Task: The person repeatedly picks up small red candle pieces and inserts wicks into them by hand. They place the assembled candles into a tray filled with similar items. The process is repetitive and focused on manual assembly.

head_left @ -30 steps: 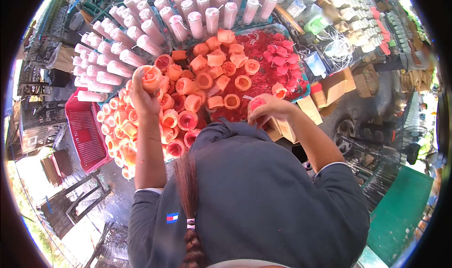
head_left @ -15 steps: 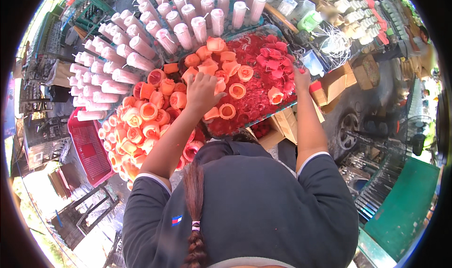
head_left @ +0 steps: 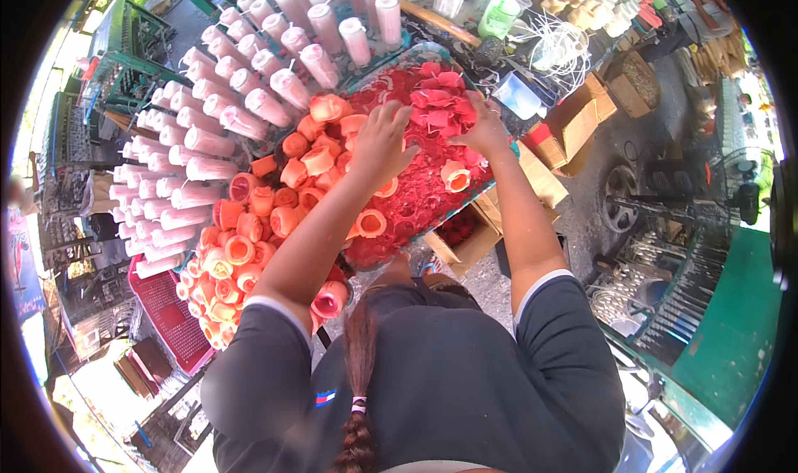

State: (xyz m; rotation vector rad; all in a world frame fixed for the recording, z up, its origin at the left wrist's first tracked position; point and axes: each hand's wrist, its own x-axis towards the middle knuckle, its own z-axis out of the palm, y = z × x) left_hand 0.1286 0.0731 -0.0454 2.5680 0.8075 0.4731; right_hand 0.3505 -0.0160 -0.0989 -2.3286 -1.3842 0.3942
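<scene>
My left hand (head_left: 383,143) is open, thumb and fingers apart, above the right side of a heap of orange rose-shaped pieces (head_left: 317,159). I see nothing held in it, though its underside is hidden. My right hand (head_left: 488,132) reaches to a pile of small red petal-like pieces (head_left: 440,99); its thumb and fingers are spread at the pile's right side. Both hands are over a red-stained work surface (head_left: 407,211) with a turquoise edge. A single orange rose-shaped piece (head_left: 455,176) sits below my right hand, apart from the heap.
Rows of pale pink candle-like cylinders (head_left: 208,143) stand at the far left. A red plastic basket (head_left: 170,315) is below them. Cardboard boxes (head_left: 582,120), a tangle of white cord (head_left: 559,47) and a green container (head_left: 499,16) lie to the right.
My left hand has lifted off the orange roses and moved to the right. My right hand has come inward from the far edge over the red pieces. The whole view has shifted.
</scene>
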